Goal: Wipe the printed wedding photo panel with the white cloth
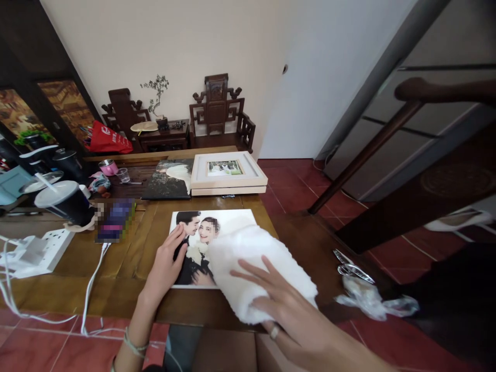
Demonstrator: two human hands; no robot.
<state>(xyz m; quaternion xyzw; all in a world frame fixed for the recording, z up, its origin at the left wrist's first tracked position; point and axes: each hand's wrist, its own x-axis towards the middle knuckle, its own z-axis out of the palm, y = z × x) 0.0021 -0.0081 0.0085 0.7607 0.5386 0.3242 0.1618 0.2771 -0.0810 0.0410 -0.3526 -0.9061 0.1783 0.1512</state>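
Observation:
A flat photo panel [191,258] with a picture of two people lies near the table's front edge. My left hand [166,261] rests on its left side, fingers stretched out and holding nothing. Over the panel's right part is a white fluffy towel [267,253], which hides that part of the picture. My right hand [282,305] has hold of this towel, its fingers spread over the top and its lower edge folded near the thumb. A ring shows on the right hand.
Behind the panel lie a stack of light wooden frames [228,178] and a dark photo panel [168,181]. To the left are a cup with a straw [64,199], a phone [115,221] on a cable and a power strip [50,253]. Scissors [354,268] and a plastic bag [366,297] lie on the right.

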